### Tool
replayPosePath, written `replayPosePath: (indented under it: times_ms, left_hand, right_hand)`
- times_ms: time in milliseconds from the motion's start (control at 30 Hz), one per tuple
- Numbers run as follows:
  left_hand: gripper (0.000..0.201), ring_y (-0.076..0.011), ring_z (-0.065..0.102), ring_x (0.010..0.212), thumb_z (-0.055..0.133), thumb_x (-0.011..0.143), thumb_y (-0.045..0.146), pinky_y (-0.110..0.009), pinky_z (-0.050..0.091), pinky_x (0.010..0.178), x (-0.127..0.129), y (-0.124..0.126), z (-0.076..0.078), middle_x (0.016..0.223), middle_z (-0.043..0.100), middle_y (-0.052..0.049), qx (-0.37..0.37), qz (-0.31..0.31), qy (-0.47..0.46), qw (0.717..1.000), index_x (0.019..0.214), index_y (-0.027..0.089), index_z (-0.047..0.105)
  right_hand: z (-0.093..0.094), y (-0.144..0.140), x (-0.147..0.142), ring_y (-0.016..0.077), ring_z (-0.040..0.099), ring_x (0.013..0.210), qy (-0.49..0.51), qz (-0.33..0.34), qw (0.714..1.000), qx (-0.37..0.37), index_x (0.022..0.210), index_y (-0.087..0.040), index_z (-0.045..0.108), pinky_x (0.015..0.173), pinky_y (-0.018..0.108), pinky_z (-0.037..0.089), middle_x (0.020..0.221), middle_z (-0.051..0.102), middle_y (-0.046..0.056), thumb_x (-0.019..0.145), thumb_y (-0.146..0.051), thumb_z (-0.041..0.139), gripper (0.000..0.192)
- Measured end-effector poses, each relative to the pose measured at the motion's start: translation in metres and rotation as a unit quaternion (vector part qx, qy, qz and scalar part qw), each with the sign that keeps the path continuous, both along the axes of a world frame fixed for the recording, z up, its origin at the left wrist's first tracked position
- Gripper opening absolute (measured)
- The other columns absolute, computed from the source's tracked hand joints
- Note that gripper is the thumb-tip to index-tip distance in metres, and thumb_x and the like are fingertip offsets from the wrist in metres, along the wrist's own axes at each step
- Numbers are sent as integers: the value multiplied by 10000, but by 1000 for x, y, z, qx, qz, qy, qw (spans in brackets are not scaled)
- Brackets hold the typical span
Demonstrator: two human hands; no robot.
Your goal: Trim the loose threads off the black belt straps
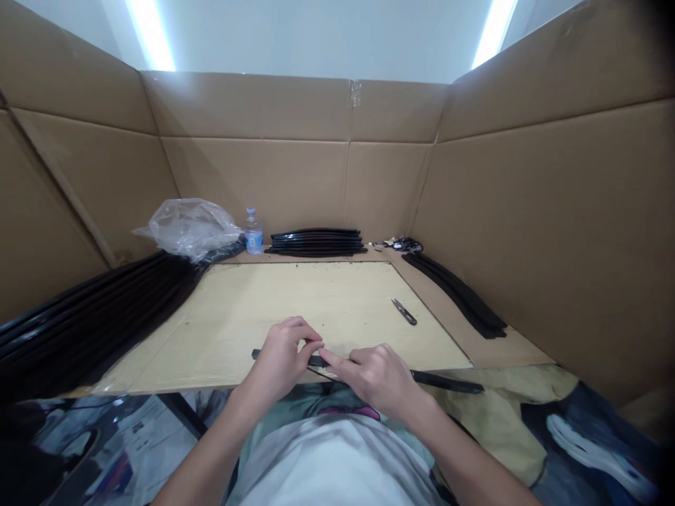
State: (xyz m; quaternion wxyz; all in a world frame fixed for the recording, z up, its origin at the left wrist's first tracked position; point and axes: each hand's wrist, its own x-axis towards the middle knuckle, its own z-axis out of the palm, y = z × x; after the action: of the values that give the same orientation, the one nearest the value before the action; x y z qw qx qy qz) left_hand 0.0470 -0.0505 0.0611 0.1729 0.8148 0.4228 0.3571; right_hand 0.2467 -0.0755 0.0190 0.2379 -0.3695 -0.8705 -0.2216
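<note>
My left grip [282, 355] and right grip [377, 376] both pinch the black strip [448, 382] where my fingertips meet; it runs out past each grip along the counter [316, 295] edge; snips [403, 311] lie beyond my right grip.

Both forearms reach forward, converging at the bench's near edge. The left hand [282, 355] and right hand [377, 379] meet fingertip to fingertip, fingers curled in a pinch.

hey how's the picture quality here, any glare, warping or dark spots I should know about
Head view: two ceiling light strips blow out to white glare; the wide lens bows the cardboard walls outward; corners fall dark; left hand, right hand and the black strip they pinch are evenly lit, slightly soft.
</note>
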Motion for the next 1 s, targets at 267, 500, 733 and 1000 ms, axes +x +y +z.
replayPosePath:
  times_ms: [267, 500, 733, 1000]
  left_hand:
    - [170, -139, 581, 682, 619, 800, 343, -245, 413, 634, -38, 9, 13, 780, 675, -21, -20, 37, -11, 999, 761, 206, 712]
    - [220, -139, 542, 649, 621, 779, 384, -239, 398, 599, -69, 31, 16, 712, 637, -11, -98, 58, -90, 989, 746, 168, 647]
    - [133, -150, 565, 712, 549, 803, 259, -247, 431, 635, -31, 24, -9, 799, 642, -24, -222, -136, -66, 963, 868, 159, 606]
    - [226, -202, 577, 939, 632, 783, 240, -317, 450, 830, 12, -4, -8, 981, 640, -67, -240, -227, -239, 913, 998, 170, 628]
  right_hand:
    - [9, 7, 18, 90, 403, 428, 34, 24, 999, 0, 1247, -308, 568, 462, 255, 210, 510, 510, -41, 930, -318, 489, 327]
    - [17, 6, 27, 77, 406, 438, 75, 52, 996, 17, 1209, -224, 610, 473, 226, 284, 503, 479, -45, 919, -279, 516, 309]
    - [23, 0, 28, 76, 416, 453, 93, 80, 992, 16, 1221, -189, 599, 472, 223, 306, 528, 488, -43, 911, -245, 526, 323]
    - [26, -4, 28, 72, 416, 452, 103, 96, 990, 13, 1255, -169, 567, 463, 226, 305, 535, 476, -50, 920, -237, 507, 347]
